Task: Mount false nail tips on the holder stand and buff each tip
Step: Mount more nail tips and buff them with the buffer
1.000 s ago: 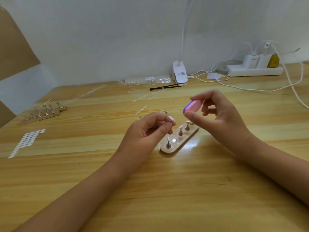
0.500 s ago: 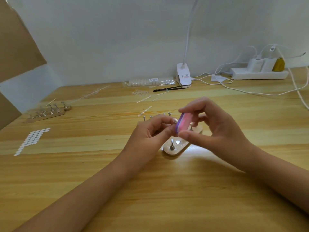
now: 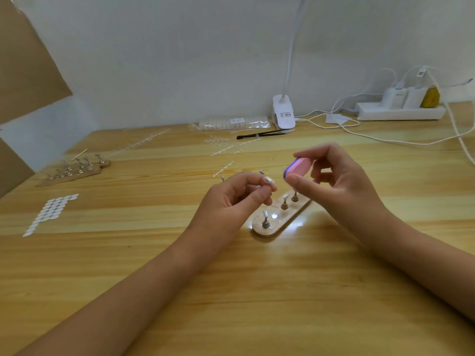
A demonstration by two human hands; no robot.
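Centrally, a clear nail tip [image 3: 268, 180] is pinched at the fingertips of the left hand [image 3: 231, 201]. It is just apart from the pink buffer [image 3: 298, 168] gripped by the right hand [image 3: 341, 186]. The holder stand [image 3: 276, 223] lies just below them, and the wooden table [image 3: 231, 291] stretches across the lower frame.

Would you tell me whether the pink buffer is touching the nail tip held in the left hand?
Apart. The head view shows a strip of table between the pink buffer and the nail tip.
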